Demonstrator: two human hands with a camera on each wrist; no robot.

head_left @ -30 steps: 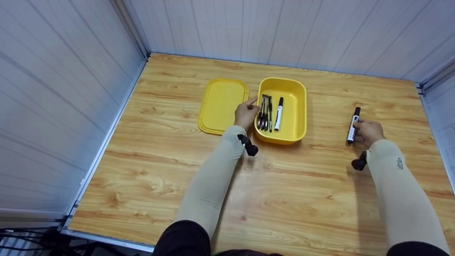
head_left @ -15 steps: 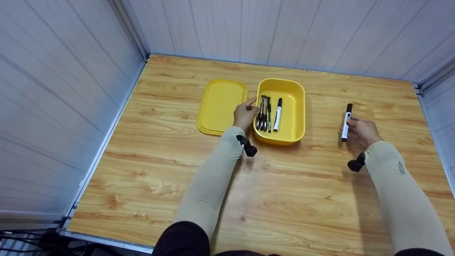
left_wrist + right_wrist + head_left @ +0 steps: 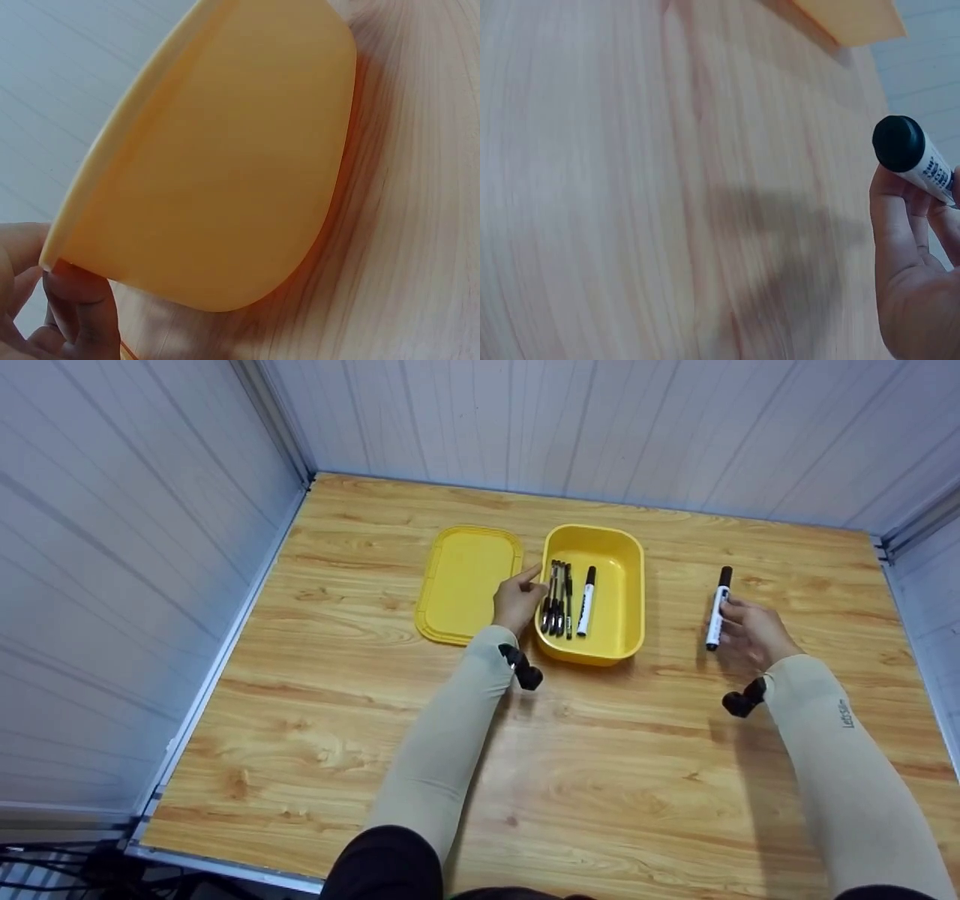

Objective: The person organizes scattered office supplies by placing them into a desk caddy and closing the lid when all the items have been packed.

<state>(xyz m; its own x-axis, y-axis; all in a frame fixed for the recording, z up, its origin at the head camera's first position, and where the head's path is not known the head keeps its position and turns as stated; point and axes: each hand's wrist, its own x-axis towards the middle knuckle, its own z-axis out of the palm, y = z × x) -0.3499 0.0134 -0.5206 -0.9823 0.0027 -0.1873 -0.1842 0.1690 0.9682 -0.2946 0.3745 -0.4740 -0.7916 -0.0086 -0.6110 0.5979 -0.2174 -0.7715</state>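
Observation:
My right hand (image 3: 756,631) holds a white marker (image 3: 718,611) with a black cap, to the right of the yellow box. In the right wrist view the marker's black end (image 3: 900,142) points toward the camera, and a shadow falls on the table below. My left hand (image 3: 519,601) pinches the left rim of the yellow box (image 3: 632,585); the left wrist view shows thumb and fingers (image 3: 86,300) on either side of that rim. Inside the box, several black pens (image 3: 556,600) lie along the left wall, with another white marker (image 3: 586,601) beside them.
A yellow lid (image 3: 471,577) lies flat left of the box, partly behind my left hand. The wooden table (image 3: 600,780) is enclosed by pale panel walls (image 3: 480,420) at the back and sides. Dark cables (image 3: 52,862) hang beyond the front left corner.
My right hand has moved left toward the box and up off the table, carrying the marker. My left hand, the box and the pens inside have stayed in place.

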